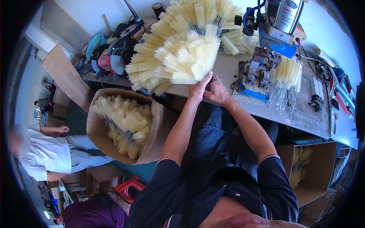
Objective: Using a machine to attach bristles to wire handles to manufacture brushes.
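A fanned bunch of pale yellow bristle tube brushes [178, 49] lies on the long grey worktop [304, 117], both hands meeting at its near end: the left hand [198, 89] just left of the right hand [218, 91]. Right of the hands stands a blue-based metal press machine [266, 49], with loose wire-stemmed brushes [287, 81] beyond it. Below the worktop's left end sits an open cardboard box of brushes [123, 125]; a second brown cardboard box [310, 167] sits under its right end. A seated person in white clothing [45, 152] is at far left.
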`<act>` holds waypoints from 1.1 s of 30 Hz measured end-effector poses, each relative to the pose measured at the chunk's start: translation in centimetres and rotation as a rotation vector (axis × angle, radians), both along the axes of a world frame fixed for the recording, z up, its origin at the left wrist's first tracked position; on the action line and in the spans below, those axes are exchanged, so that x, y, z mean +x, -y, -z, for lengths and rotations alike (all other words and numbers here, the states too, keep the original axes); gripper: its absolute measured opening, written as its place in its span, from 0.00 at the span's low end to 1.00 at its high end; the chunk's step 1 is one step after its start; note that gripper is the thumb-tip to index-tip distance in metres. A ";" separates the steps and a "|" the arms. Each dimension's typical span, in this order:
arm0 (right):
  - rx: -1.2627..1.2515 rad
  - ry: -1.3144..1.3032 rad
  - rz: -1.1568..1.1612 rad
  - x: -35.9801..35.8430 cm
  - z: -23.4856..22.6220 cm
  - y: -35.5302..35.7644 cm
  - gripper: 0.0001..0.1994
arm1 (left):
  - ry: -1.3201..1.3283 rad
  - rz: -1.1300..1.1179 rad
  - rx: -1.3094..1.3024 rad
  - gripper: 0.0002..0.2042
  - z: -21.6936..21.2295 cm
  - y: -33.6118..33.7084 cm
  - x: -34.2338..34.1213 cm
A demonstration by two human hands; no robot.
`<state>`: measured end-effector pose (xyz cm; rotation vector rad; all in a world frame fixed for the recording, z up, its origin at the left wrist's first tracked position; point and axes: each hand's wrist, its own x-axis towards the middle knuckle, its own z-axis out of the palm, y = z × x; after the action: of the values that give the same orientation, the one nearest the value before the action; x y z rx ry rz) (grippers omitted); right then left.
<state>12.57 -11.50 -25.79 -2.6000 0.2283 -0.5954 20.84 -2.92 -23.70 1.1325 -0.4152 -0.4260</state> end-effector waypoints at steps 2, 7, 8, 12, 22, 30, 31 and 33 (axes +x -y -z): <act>0.257 0.135 -0.022 -1.0 -1.2 -1.3 0.30 | 0.016 0.009 -0.016 0.14 -0.5 -1.9 1.5; 0.788 0.471 0.195 -3.4 0.2 0.5 0.30 | 0.432 0.139 0.399 0.21 -8.3 -7.0 5.4; 0.763 0.581 0.207 -3.6 -0.5 -0.7 0.23 | 0.686 0.091 0.559 0.24 -9.4 -9.1 7.9; 0.877 0.658 0.205 -7.8 -0.3 -2.1 0.12 | 1.216 -0.022 1.349 0.23 -20.1 -9.8 8.0; 1.023 0.662 0.399 -9.6 1.5 -1.7 0.13 | 2.076 0.497 1.772 0.09 -18.9 -0.1 6.9; 0.894 0.599 0.422 -11.0 2.1 -1.0 0.12 | 2.482 0.625 1.858 0.09 -21.8 6.3 0.5; 0.873 0.615 0.404 -10.8 1.9 -1.3 0.14 | 2.492 0.630 1.842 0.09 -20.7 6.2 0.7; 0.922 0.613 0.400 -10.3 1.1 -2.0 0.13 | 2.542 0.684 1.888 0.08 -17.0 5.4 2.0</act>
<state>2.27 -9.48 -26.93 -1.4171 0.6415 -1.0743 22.87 -8.30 -6.70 -1.3219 1.4622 -0.3369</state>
